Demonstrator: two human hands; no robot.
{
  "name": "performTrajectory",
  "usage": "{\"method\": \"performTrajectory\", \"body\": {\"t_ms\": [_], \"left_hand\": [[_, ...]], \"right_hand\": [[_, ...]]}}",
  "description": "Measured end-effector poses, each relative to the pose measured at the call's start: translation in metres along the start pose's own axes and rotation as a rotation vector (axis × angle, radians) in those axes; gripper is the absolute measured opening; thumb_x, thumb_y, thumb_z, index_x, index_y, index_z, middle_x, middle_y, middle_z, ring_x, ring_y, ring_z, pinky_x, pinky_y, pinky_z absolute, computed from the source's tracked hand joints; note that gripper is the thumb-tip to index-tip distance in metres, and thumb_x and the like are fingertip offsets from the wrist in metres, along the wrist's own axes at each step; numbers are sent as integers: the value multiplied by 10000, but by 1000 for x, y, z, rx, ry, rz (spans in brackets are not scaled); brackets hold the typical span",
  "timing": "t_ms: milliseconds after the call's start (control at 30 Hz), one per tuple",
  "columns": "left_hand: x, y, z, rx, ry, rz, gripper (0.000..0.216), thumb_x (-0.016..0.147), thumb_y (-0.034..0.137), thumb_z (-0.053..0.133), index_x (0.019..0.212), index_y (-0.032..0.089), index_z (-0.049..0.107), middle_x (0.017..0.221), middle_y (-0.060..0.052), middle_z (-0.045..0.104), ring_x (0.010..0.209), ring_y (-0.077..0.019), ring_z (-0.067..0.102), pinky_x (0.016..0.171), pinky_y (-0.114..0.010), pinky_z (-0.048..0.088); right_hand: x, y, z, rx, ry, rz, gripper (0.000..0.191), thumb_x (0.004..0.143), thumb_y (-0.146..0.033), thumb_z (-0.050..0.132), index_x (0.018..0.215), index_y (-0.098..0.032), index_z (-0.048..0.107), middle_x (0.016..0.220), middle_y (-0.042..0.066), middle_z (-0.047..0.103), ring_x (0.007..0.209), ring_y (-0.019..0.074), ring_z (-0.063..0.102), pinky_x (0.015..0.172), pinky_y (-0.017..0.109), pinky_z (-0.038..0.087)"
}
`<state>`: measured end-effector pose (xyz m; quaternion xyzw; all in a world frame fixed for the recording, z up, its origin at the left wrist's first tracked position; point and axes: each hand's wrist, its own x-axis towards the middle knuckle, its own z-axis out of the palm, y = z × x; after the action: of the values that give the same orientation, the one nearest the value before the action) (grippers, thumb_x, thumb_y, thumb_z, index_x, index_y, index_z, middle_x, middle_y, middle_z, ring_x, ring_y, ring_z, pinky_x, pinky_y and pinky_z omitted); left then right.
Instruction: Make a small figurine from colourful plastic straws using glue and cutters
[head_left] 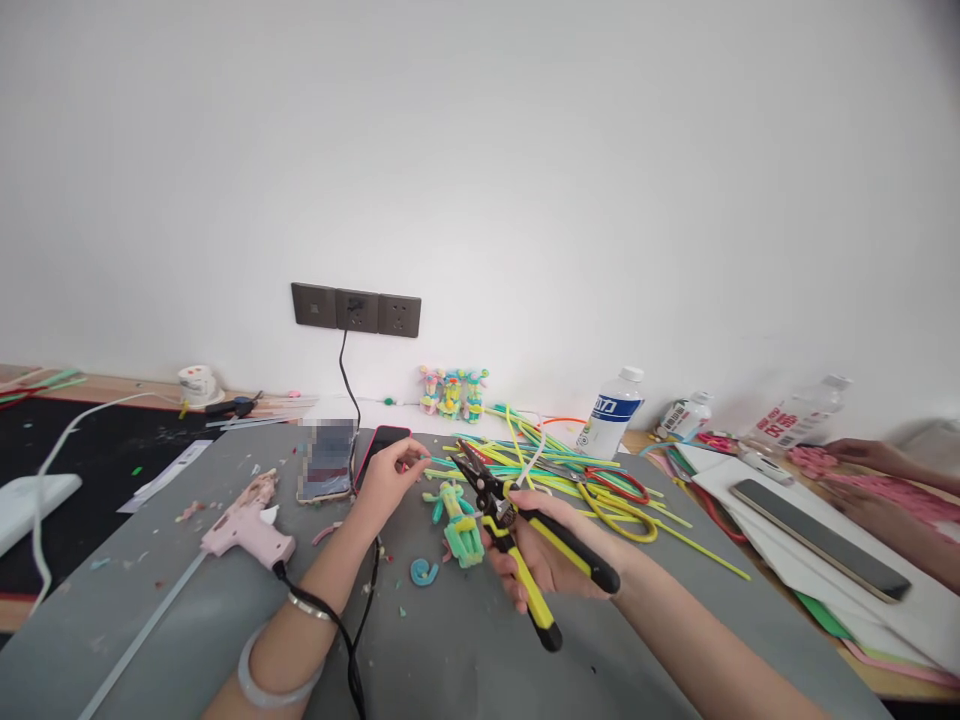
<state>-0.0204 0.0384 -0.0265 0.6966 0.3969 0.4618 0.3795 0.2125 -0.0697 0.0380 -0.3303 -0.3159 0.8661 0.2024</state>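
My right hand (pixel 544 545) is wrapped round yellow-and-black pliers (pixel 517 540), whose dark jaws point up and to the left, a little apart. Left of them, my left hand (pixel 394 480) pinches what looks like the end of a thin teal pipe cleaner (pixel 441 460) between thumb and fingers. Below the plier jaws, a green and yellow pipe-cleaner figure (pixel 461 530) lies on the grey mat (pixel 442 660). A blue coiled pipe-cleaner piece (pixel 424 572) rests beside it. Several loose yellow, green and teal pipe cleaners (pixel 645 515) spread behind and right of the pliers.
A pink glue gun (pixel 251 530) with its black cord lies left of my left forearm. Two phones (pixel 328 465) lie behind my left hand. Small figures (pixel 452 393) stand by the wall. A bottle (pixel 611 412) stands back right. Another person's hands (pixel 862 480) are at far right.
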Motion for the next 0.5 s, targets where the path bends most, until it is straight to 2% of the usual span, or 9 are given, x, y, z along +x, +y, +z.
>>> {"method": "performTrajectory", "body": {"t_ms": [133, 300, 500], "left_hand": [[-1, 0, 0, 31, 4, 13, 163, 816, 361, 637, 822, 199, 649, 692, -6, 653, 615, -166, 636, 561, -249, 469], [-2, 3, -1, 51, 2, 36, 177, 820, 368, 629, 825, 194, 656, 737, -16, 665, 616, -156, 619, 556, -243, 449], [-2, 6, -1, 84, 6, 83, 155, 825, 337, 621, 815, 188, 665, 770, -25, 687, 652, -162, 627, 584, -249, 451]], "right_hand": [[8, 16, -13, 40, 11, 57, 516, 784, -660, 563, 916, -164, 506, 680, -5, 530, 610, 179, 590, 634, 304, 430], [23, 14, -10, 45, -22, 64, 509, 791, -662, 552, 898, -167, 508, 649, -21, 519, 583, 170, 576, 664, 322, 443], [40, 13, -7, 38, 6, 23, 492, 787, -646, 603, 854, -164, 529, 623, -42, 493, 544, 128, 540, 631, 290, 435]]}}
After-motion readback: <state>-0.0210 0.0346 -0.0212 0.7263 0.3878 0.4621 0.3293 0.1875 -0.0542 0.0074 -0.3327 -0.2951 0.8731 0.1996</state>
